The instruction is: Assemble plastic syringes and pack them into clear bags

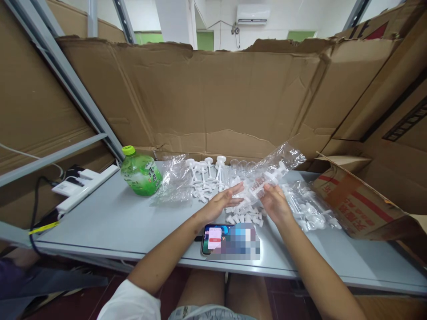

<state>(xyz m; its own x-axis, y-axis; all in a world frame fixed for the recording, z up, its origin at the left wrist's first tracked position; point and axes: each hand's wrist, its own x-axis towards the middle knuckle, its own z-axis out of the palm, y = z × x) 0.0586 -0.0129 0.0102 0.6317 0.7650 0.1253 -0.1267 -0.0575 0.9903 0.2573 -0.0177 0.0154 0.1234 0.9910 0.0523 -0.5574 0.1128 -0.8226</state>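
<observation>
Both my hands hold a clear plastic bag (278, 165) above the grey table (116, 222). My left hand (222, 201) lies with fingers stretched against the bag's lower end. My right hand (274, 202) is closed on the bag, which seems to carry a clear syringe barrel. Under my hands lie several small white plunger parts (242, 217). More white plungers (203, 175) stand and lie just behind them, beside clear barrels (242, 166).
A green drink bottle (140, 174) lies at the left. A phone (230, 240) with a lit screen rests near the front edge. A crumpled bag (170, 180), bagged parts (308, 208), a cardboard box (360, 206), a power strip (82, 184) and cardboard walls surround the table.
</observation>
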